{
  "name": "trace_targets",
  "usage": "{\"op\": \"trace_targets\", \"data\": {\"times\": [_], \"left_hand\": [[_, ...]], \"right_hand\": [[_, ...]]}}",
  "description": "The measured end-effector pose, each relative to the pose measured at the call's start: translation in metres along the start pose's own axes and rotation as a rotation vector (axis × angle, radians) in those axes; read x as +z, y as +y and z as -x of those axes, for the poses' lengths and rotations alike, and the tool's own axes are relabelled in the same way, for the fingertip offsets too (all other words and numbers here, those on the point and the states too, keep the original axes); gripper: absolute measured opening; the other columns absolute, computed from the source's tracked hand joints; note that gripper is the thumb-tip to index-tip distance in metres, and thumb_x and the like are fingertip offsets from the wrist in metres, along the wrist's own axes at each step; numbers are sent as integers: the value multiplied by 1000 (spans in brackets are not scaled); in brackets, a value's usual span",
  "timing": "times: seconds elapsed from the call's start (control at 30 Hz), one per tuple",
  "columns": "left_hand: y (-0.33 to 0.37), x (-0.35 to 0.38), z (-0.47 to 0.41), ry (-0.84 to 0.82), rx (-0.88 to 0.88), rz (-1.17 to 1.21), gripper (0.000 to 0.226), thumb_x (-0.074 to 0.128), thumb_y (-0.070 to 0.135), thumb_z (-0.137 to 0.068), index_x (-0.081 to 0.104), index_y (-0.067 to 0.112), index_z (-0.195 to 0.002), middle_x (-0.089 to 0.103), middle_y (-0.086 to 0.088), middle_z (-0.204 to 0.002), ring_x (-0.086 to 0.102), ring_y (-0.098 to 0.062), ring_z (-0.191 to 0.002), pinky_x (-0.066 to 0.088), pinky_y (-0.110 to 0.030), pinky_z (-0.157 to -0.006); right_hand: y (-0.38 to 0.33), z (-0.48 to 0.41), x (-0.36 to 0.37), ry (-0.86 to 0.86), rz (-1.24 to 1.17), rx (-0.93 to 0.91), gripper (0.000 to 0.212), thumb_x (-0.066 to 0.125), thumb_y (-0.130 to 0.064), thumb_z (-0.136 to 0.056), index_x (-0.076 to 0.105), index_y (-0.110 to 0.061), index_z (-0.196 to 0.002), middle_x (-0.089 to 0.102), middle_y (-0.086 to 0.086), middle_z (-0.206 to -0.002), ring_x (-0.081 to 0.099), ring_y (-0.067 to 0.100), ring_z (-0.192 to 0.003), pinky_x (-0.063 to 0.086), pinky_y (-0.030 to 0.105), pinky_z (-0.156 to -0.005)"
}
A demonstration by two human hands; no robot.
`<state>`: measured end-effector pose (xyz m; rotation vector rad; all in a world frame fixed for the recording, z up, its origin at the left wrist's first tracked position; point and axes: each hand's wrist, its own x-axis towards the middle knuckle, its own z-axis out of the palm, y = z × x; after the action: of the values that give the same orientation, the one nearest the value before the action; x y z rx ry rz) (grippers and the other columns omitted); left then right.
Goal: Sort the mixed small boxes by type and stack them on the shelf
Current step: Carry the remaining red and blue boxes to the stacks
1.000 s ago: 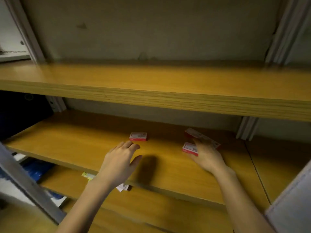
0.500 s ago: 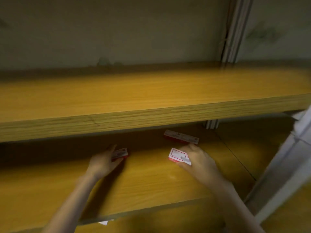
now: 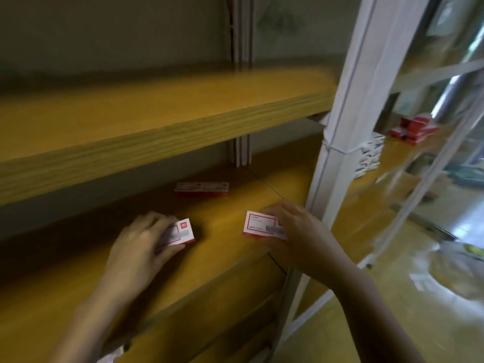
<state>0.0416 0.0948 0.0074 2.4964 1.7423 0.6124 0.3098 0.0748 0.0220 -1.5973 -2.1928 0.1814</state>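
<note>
On the middle wooden shelf (image 3: pixel 230 247) my left hand (image 3: pixel 141 247) grips a small red-and-white box (image 3: pixel 182 230) by its left end. My right hand (image 3: pixel 296 229) holds a second red-and-white box (image 3: pixel 258 224) by its right end, label up. The two boxes sit about a hand's width apart near the shelf's front. Further back on the same shelf lies a row of red boxes (image 3: pixel 201 188), flat against the board.
An upper wooden shelf (image 3: pixel 157 132) overhangs the hands. A white metal upright (image 3: pixel 340 142) stands just right of my right hand. Beyond it, a wooden surface carries red boxes (image 3: pixel 413 128) and white-and-blue boxes (image 3: pixel 369 158).
The view has swung right and down. My left hand has closed on the small box it was reaching for. My right hand still holds its box, now nearer the front.
</note>
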Motion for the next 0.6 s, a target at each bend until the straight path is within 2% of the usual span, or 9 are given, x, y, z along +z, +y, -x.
{"op": "trace_targets", "data": {"times": [0.13, 0.27, 0.5, 0.6], "left_hand": [[60, -4, -5, 6, 148, -7, 46, 66, 36, -75, 56, 18, -117, 56, -1, -110, 50, -19, -98, 41, -31, -75], [131, -3, -14, -28, 257, 16, 47, 55, 43, -71, 59, 19, -111, 57, 2, -101, 53, -19, -88, 39, -28, -65], [254, 25, -35, 27, 323, 80, 44, 70, 32, -71, 59, 19, -111, 56, 5, -98, 51, -17, -87, 44, -31, -62], [301, 48, -48, 31, 311, 108, 47, 71, 33, -71, 57, 21, -114, 57, 5, -106, 50, -15, -96, 39, -23, -66]], "right_hand": [[26, 31, -25, 34, -1, 20, 48, 59, -39, -81, 42, -29, -125, 45, -11, -121, 46, 4, -106, 48, 23, -84], [70, 62, -56, 57, 45, 45, 47, 59, -44, -80, 43, -30, -122, 46, -13, -118, 43, 0, -99, 39, 13, -72], [161, 108, -119, 54, 84, 93, 45, 58, -42, -81, 43, -31, -122, 46, -12, -117, 45, 1, -99, 48, 22, -78], [200, 128, -142, 76, 104, 100, 46, 58, -42, -81, 42, -33, -123, 45, -13, -117, 43, 0, -101, 48, 22, -79]]}}
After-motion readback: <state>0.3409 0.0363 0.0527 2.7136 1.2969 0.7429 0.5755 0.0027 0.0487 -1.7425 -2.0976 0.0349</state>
